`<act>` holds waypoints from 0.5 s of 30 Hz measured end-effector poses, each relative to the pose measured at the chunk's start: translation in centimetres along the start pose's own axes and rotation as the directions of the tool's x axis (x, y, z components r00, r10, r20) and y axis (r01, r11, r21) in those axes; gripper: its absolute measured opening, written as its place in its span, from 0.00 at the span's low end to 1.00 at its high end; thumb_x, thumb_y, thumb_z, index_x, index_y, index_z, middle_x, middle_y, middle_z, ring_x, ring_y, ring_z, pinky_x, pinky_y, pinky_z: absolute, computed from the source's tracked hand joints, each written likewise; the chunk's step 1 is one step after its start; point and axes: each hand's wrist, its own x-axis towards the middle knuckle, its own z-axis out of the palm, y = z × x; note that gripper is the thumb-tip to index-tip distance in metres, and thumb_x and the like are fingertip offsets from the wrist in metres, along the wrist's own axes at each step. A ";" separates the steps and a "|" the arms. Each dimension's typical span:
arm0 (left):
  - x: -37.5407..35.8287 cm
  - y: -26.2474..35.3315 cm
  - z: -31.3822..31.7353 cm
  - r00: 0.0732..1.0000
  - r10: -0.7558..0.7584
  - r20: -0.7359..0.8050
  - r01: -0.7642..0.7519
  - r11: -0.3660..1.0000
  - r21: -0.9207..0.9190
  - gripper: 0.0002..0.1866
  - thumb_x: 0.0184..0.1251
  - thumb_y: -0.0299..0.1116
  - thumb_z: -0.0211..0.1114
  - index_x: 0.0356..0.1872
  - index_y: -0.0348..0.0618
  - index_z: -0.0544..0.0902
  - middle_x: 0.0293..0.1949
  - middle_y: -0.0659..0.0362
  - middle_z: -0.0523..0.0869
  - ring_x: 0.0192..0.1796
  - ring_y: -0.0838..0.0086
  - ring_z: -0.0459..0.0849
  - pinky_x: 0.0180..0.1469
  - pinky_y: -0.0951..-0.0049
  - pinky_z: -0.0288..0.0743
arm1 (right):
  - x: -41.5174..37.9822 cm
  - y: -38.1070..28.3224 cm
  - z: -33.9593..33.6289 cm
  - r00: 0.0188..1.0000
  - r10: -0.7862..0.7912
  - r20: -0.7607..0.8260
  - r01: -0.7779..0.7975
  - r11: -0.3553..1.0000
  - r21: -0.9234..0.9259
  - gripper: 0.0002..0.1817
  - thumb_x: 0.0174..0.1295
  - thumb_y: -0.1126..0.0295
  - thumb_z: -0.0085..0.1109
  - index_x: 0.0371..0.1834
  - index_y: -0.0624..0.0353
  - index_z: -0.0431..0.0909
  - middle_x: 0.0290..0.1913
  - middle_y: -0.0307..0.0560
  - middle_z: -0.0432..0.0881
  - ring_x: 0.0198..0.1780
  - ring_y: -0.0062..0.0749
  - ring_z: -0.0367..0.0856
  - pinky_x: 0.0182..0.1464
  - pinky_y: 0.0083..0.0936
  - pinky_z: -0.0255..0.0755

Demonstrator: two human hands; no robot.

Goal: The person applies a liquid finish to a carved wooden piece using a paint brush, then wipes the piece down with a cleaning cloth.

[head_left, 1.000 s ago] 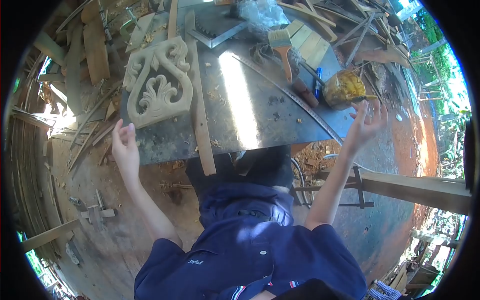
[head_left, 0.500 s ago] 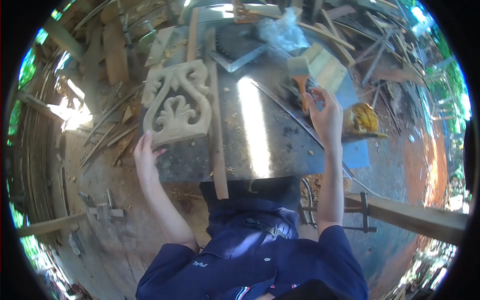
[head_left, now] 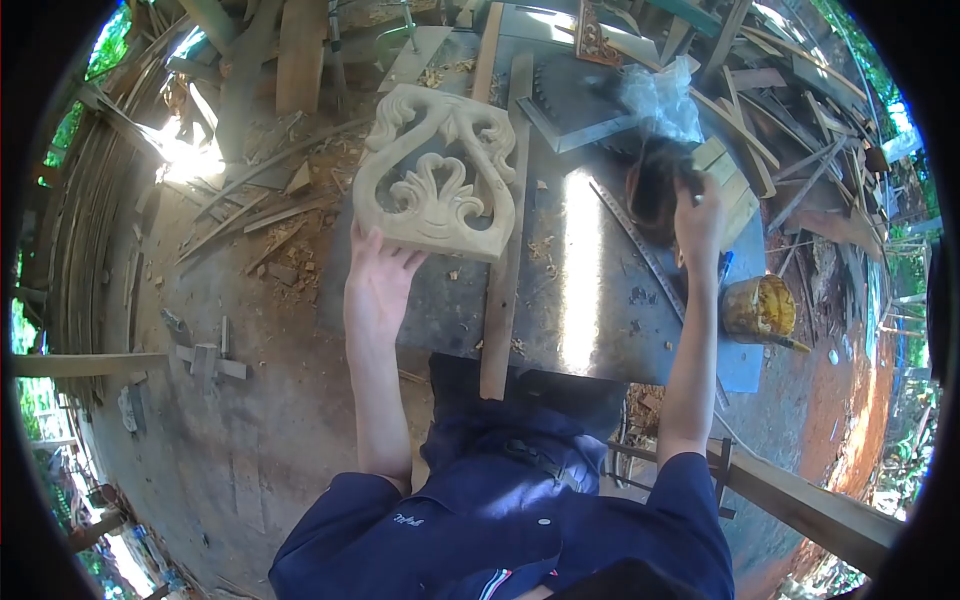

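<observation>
A pale carved wooden panel (head_left: 470, 235) with scrollwork and cut-out openings is at the left of the dark worktable (head_left: 440, 310). My left hand (head_left: 380, 275) grips its lower left corner, with fingers tucked beneath the edge. Farther right, my right hand (head_left: 698, 215) is closed around a dark, blurred object (head_left: 657, 190) whose kind I cannot make out. Close by are pale wooden boards (head_left: 735, 195) and a crumpled clear plastic bag (head_left: 665, 100). A yellow-stained pot (head_left: 760, 308) stands near my right forearm.
A long wooden strip (head_left: 498, 310) crosses the table and overhangs its front edge. A metal ruler (head_left: 640, 245), a metal square (head_left: 575, 130) and a toothed saw blade (head_left: 590, 85) lie on the tabletop. Scrap timber (head_left: 290, 195) and shavings cover the ground at left.
The view has shifted left, so the scene sits farther right. My right hand has gone from an orange-handled paintbrush to the dark object. My left hand has moved further under the panel's corner.
</observation>
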 end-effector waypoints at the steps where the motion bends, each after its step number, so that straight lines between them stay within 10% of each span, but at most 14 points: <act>1: 0.1 0.0 0.2 1.000 -0.001 -0.016 0.001 1.000 -0.001 0.33 0.83 0.47 0.60 0.81 0.45 0.63 0.79 0.49 0.68 0.79 0.54 0.67 0.80 0.45 0.61 | 0.2 -0.3 -0.5 1.000 0.021 -0.005 -0.021 0.999 0.026 0.15 0.75 0.65 0.63 0.56 0.66 0.80 0.49 0.60 0.86 0.57 0.56 0.83 0.61 0.42 0.72; 8: 2.3 1.1 -3.8 0.981 -0.006 -0.195 0.019 0.998 0.062 0.35 0.83 0.52 0.62 0.80 0.41 0.66 0.77 0.53 0.71 0.76 0.64 0.71 0.78 0.53 0.60 | 1.3 -1.7 -1.9 0.965 0.107 -0.238 -0.013 0.931 0.364 0.19 0.81 0.63 0.59 0.61 0.69 0.75 0.56 0.56 0.83 0.56 0.36 0.84 0.62 0.32 0.75; 10: 2.7 2.5 -4.7 0.966 -0.018 -0.258 0.151 0.849 0.506 0.42 0.81 0.56 0.63 0.82 0.38 0.62 0.79 0.53 0.69 0.75 0.66 0.71 0.78 0.57 0.60 | 1.4 -2.7 -2.3 0.966 0.118 -0.231 -0.017 0.917 0.399 0.20 0.80 0.62 0.59 0.63 0.68 0.74 0.56 0.56 0.83 0.56 0.33 0.84 0.61 0.29 0.76; 12: 2.8 2.4 -4.8 0.941 0.145 -0.305 0.111 0.721 0.684 0.43 0.80 0.53 0.65 0.80 0.27 0.63 0.73 0.46 0.77 0.79 0.60 0.69 0.79 0.56 0.61 | 1.3 -3.6 -2.4 0.951 0.137 -0.279 -0.022 0.925 0.378 0.21 0.80 0.61 0.61 0.63 0.67 0.74 0.55 0.56 0.84 0.55 0.34 0.84 0.59 0.30 0.76; 14: 2.8 2.0 -4.8 0.717 0.622 -0.315 0.135 0.320 0.938 0.41 0.81 0.52 0.65 0.79 0.27 0.65 0.70 0.44 0.79 0.76 0.59 0.73 0.80 0.56 0.60 | 1.3 -3.4 -2.2 0.956 0.084 -0.279 0.015 0.942 0.336 0.21 0.79 0.60 0.61 0.63 0.67 0.74 0.54 0.55 0.84 0.55 0.33 0.84 0.57 0.29 0.77; 15: 2.2 2.5 -3.0 0.720 0.622 -0.307 0.032 0.412 0.911 0.40 0.82 0.51 0.63 0.82 0.34 0.62 0.71 0.42 0.76 0.73 0.57 0.77 0.79 0.56 0.63 | 1.4 -3.5 -2.0 0.959 0.032 -0.283 0.053 0.957 0.286 0.21 0.79 0.59 0.62 0.63 0.66 0.75 0.54 0.55 0.85 0.54 0.33 0.84 0.56 0.28 0.77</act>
